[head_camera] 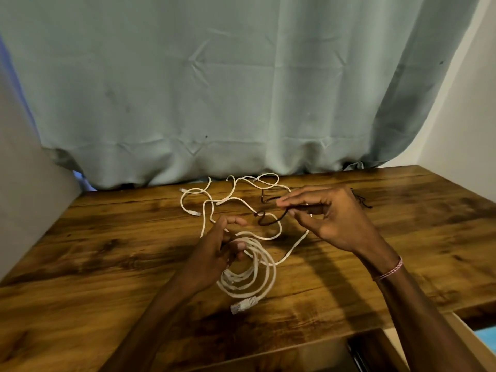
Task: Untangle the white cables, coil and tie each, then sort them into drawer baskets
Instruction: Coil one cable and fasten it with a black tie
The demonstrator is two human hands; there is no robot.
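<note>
Dark-stained wooden tabletop [107, 237] stands against a grey-green curtain [214, 89] and a white wall [469, 116]. Over its middle, the left hand's [214, 251] grip holds a coiled white cable [256, 249]. The right hand [332, 218] pinches a dark tie [268, 223]. Tangled cables [236, 198] lie near the curtain.

Left hand [217, 248], right hand [332, 218]: both bare. Nails short where visible. Left forearm [161, 304] bare to near frame edge. Right forearm [418, 312] bare too. Only worn item: thread bracelet [390, 269] on right wrist, thin, red and white strands twisted in candy-stripe pattern, looped snug round wrist, far side hidden.
</note>
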